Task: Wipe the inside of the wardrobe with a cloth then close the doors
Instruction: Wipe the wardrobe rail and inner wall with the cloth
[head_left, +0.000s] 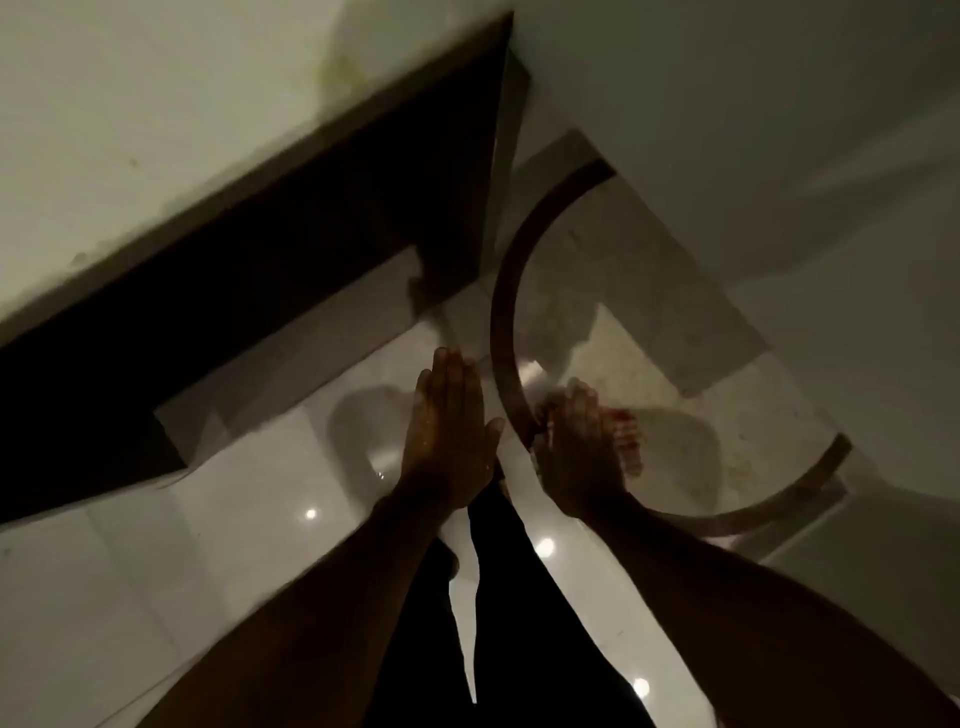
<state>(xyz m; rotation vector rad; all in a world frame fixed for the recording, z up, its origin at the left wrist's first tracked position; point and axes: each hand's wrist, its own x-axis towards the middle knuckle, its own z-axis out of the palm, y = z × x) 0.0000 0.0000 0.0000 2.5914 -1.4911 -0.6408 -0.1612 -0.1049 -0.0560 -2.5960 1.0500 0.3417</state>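
Head view, dim light, strong motion blur. The camera looks down past 2 bare forearms and dark trousers (498, 597) to a glossy pale floor (234, 545) with a dark curved inlay band (506, 291).

The left hand (447, 441) is flat, fingers straight and together, palm down; its grip is open and holds nothing. The right hand (582, 457) lies just beside it, apart by a narrow gap. A reddish patch (623, 431) shows at the far edge of the right hand, against the fingers; it may be the cloth, but blur prevents confirmation. Whether the right grip is closed on it cannot be told.

A pale wall (130, 130) fills the upper left, bordered below by a dark skirting (260, 270). A large pale panel (753, 130) fills the upper right; whether it is a wardrobe door cannot be told. Both hands are well apart from either surface.
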